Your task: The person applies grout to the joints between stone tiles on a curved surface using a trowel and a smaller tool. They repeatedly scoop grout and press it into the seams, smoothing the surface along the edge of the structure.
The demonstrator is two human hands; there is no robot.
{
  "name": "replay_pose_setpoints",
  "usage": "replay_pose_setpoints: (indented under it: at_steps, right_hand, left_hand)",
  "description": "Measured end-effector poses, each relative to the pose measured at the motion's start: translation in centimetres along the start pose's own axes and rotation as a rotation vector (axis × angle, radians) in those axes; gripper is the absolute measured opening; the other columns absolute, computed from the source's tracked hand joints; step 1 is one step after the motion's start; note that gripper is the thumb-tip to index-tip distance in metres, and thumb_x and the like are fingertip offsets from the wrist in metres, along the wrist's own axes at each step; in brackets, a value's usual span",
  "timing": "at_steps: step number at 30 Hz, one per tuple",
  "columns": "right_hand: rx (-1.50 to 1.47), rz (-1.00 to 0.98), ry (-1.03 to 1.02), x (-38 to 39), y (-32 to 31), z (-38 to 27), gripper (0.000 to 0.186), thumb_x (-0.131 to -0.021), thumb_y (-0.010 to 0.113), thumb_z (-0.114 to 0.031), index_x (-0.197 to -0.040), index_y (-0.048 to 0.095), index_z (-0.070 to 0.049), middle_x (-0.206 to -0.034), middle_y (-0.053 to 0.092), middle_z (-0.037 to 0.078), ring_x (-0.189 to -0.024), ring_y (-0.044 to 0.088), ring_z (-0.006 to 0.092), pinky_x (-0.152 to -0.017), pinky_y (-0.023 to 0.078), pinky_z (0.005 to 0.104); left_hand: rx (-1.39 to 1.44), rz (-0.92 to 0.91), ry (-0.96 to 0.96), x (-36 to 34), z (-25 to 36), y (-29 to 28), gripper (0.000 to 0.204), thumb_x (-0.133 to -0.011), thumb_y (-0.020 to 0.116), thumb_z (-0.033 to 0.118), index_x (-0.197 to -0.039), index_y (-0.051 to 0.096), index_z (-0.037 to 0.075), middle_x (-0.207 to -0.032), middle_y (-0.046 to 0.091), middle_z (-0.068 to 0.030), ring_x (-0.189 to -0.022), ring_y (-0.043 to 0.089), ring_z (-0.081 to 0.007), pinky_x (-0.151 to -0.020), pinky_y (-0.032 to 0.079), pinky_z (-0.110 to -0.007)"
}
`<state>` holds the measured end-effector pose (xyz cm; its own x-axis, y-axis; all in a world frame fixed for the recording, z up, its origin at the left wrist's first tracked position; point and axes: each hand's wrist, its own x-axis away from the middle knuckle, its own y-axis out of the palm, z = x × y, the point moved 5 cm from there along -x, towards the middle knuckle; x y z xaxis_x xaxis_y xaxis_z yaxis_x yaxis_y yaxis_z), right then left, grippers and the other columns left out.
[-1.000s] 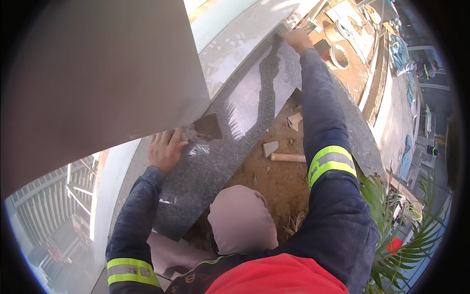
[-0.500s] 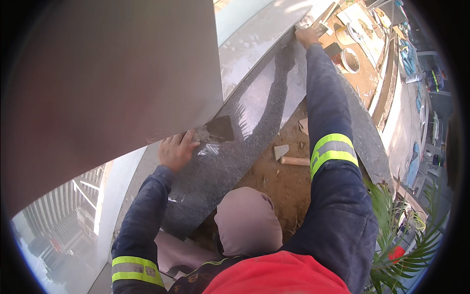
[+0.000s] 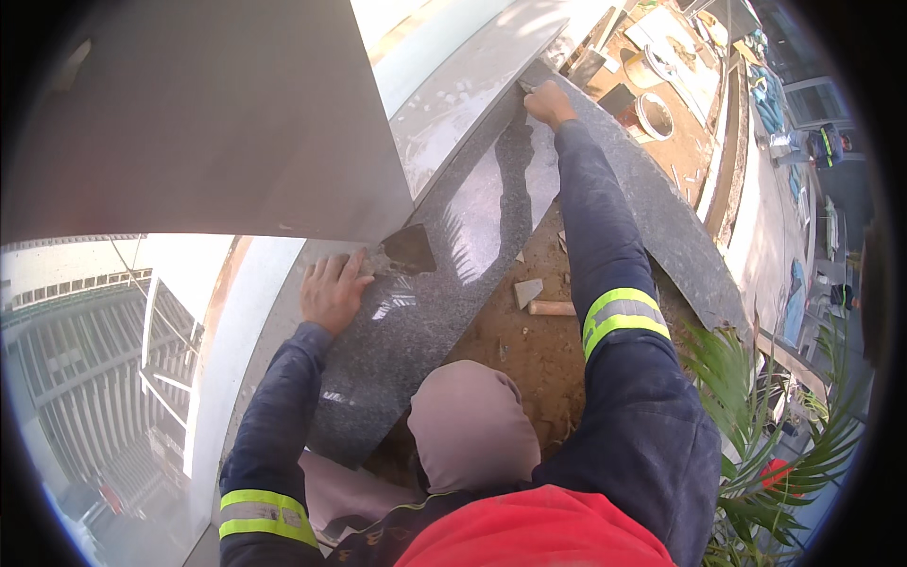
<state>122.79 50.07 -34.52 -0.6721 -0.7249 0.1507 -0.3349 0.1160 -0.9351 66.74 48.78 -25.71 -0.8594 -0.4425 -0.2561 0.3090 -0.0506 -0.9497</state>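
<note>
My left hand (image 3: 331,291) lies at the near left part of a dark speckled stone slab (image 3: 373,350). Its fingers close round the handle end of a trowel (image 3: 411,250), whose flat blade rests over the slab, pointing away from the hand. My right arm stretches far forward, and my right hand (image 3: 550,102) is closed at the slab's far end, beside the seam with a pale ledge (image 3: 463,104). A small bit shows at its fingertips, too small to name.
A large grey-brown panel (image 3: 198,113) covers the upper left. On the soil lie a wooden handle (image 3: 551,308) and a flat grey piece (image 3: 528,292). Another slab (image 3: 652,189) and buckets (image 3: 654,115) are to the right. Palm leaves (image 3: 784,454) stand at lower right.
My right hand has come back along the seam, nearer and to the left. The view has shifted slightly. My left hand and the trowel keep their place on the slab.
</note>
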Motion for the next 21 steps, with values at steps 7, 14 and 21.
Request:
replay_pose_setpoints:
  at_steps: [7,14,21]
  right_hand:
    - [-0.114,0.155,0.154,1.0,-6.6,-2.3,0.043,-0.085,0.06,-0.024,-0.112,0.073,0.006,-0.12,0.069,0.03,-0.116,0.065,0.045,-0.101,0.052,0.0439]
    - [-0.208,0.19,0.276,-2.2,-5.6,-2.1,0.043,-0.085,0.061,-0.023,-0.115,0.072,0.004,-0.121,0.069,0.029,-0.117,0.066,0.0422,-0.102,0.051,0.0422]
    - [-0.255,0.137,0.197,-2.0,-3.4,-2.5,0.043,-0.083,0.062,-0.022,-0.113,0.072,0.008,-0.118,0.069,0.032,-0.116,0.066,0.044,-0.099,0.052,0.0428]
  left_hand:
    - [-0.023,-0.002,-0.013,0.9,-0.7,-0.2,0.051,-0.088,0.073,0.034,-0.134,0.063,0.014,-0.106,0.065,-0.0075,-0.094,0.061,-0.0288,-0.081,0.047,-0.044]
    - [0.001,0.008,-0.006,0.3,-0.2,-0.5,0.054,-0.085,0.075,0.034,-0.134,0.064,0.013,-0.105,0.065,-0.0084,-0.093,0.062,-0.0288,-0.081,0.048,-0.043]
    - [0.009,0.03,0.004,0.1,0.0,-0.4,0.055,-0.084,0.076,0.032,-0.134,0.064,0.013,-0.105,0.064,-0.0085,-0.094,0.062,-0.0285,-0.082,0.048,-0.043]
